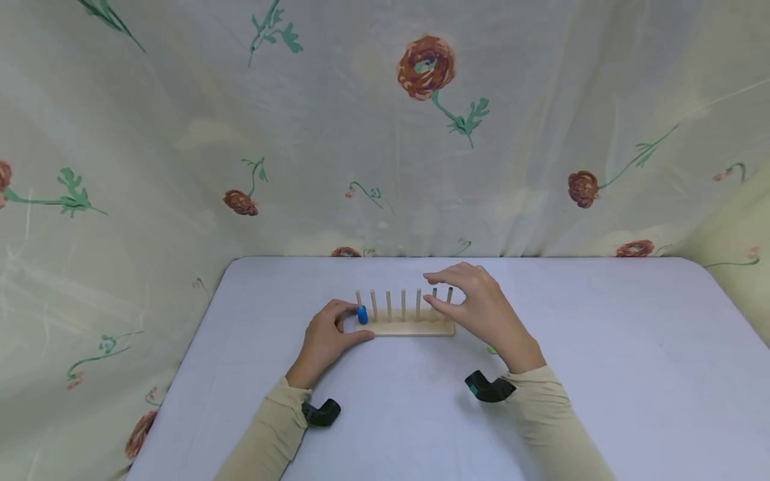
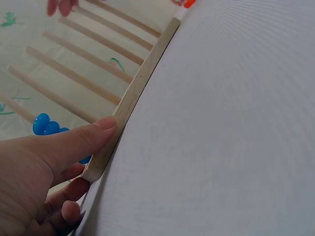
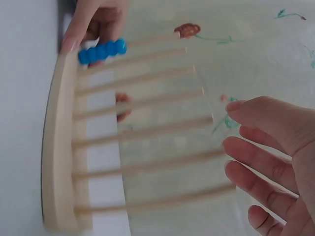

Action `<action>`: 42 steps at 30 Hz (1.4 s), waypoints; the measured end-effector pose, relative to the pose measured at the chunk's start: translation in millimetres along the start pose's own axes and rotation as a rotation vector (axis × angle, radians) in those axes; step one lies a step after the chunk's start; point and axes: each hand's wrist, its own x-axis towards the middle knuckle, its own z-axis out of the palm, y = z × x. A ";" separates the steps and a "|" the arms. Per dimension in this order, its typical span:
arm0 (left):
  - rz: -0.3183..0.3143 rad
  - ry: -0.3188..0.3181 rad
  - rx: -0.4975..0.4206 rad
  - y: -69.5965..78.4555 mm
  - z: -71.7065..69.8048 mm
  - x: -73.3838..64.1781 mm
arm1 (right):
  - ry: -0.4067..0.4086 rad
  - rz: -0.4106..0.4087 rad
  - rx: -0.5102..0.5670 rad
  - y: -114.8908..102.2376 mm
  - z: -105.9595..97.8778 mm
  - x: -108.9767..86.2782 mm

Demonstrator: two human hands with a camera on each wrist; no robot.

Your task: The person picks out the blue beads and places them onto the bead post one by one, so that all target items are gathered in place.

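A pale wooden peg rack [image 1: 414, 329], a flat base with a row of several upright pegs, stands on the table. Blue beads [image 3: 102, 51] are stacked low on its leftmost peg. My left hand [image 1: 325, 338] grips the left end of the base, thumb [image 2: 106, 123] on the front edge and fingers curled round the end. Over the right-hand pegs, my right hand [image 1: 478, 302] is held with thumb and fingers apart. Nothing lies between those fingers, and in the right wrist view the hand [image 3: 280, 162] is just off the peg tips.
Partly hidden under my right forearm is a small green object [image 1: 492, 350]. A bit of something red-orange [image 2: 189, 3] shows past the rack's far end. The table [image 1: 631, 374] has a white cover, and a flower-printed curtain [image 1: 337, 133] hangs behind it.
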 end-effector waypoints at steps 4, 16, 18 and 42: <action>0.004 -0.008 -0.003 0.6 0.5 -0.6 | 0.000 0.015 -0.034 11.8 -14.4 -16.2; 0.004 -0.013 0.014 0.1 0.1 -0.9 | -0.024 0.092 -0.155 34.0 -50.3 -57.1; -0.001 -0.013 0.013 0.4 0.0 -0.9 | -0.068 0.127 -0.171 35.2 -53.1 -64.4; 0.016 -0.007 0.007 -3.5 3.1 1.3 | -0.382 0.369 -0.235 65.8 -43.5 -105.9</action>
